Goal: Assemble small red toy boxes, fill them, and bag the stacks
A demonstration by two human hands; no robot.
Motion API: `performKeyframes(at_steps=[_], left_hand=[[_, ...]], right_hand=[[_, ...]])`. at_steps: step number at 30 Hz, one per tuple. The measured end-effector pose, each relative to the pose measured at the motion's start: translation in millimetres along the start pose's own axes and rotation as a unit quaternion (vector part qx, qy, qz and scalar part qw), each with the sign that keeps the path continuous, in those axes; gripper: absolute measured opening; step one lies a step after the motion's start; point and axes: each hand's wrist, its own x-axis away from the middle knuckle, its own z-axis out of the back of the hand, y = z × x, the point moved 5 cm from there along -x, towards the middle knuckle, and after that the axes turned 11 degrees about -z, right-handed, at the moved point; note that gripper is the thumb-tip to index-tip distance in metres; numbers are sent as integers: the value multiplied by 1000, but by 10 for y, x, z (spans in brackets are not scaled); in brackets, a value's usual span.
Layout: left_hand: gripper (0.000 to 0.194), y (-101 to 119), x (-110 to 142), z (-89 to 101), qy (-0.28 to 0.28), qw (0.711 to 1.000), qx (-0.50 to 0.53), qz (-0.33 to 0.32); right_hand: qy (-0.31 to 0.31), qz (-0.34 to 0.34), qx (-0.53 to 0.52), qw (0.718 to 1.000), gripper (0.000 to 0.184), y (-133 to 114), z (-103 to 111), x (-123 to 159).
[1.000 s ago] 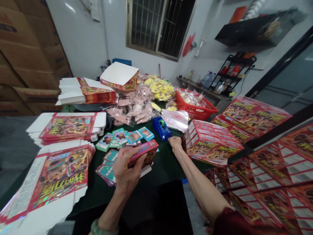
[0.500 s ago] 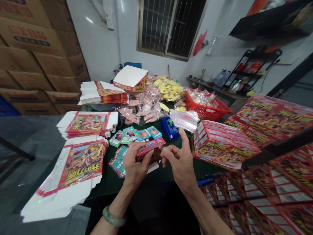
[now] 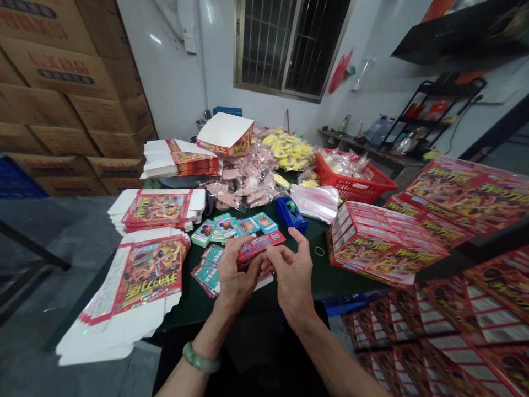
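My left hand [image 3: 236, 275], with a green bangle on the wrist, is closed round the left part of a small red printed carton [image 3: 261, 247]. My right hand [image 3: 292, 275] is at the carton's right end, thumb and fingers pressed together on its edge and the index finger raised away. Whether a bit of tape lies under those fingers is too small to tell. Behind the carton stands a blue tape dispenser [image 3: 291, 214]. Fanned teal cards [image 3: 209, 270] lie left of my left hand, and green and blue picture cards [image 3: 225, 226] lie beyond it.
Stacks of flat red-and-white cartons [image 3: 152, 270] occupy the left side. Wrapped pink and yellow pieces [image 3: 252, 179] are heaped at the back beside a red basket [image 3: 355, 184]. Clear plastic bags [image 3: 316, 201], a rubber band [image 3: 319, 251] and packed red boxes [image 3: 384, 240] are on the right.
My right hand has moved left onto the carton's right end, where it was slightly apart before. The carton is tilted a little differently, and the view has shifted slightly. A rubber band now shows.
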Motion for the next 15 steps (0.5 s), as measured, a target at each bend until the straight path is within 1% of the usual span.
performKeyframes(at_steps=[3,5,7,9,11,13,15], left_hand=[[35,-8,-7,8,-14,1000,20,-17],[37,-17,-24,23,-33,998,28,-41],[35,-27,-54,26,-85,994,26,-67],[32,-43,-88,13,-161,984,18,-81],[33,-60,-124,-2,-232,970,18,-77],[36,-70,-174,6,-263,962,26,-67],[39,-78,-231,41,-258,964,25,-58]], right_hand=[[12,-10,21,1000,63,5,12,-23],[18,-20,29,999,67,-3,21,-38],[16,-39,31,999,71,-2,26,-61],[9,-64,28,998,72,28,37,-96],[6,-79,23,997,70,97,68,-134],[4,-79,23,997,68,211,123,-158],[-13,-101,50,994,74,391,182,-153]])
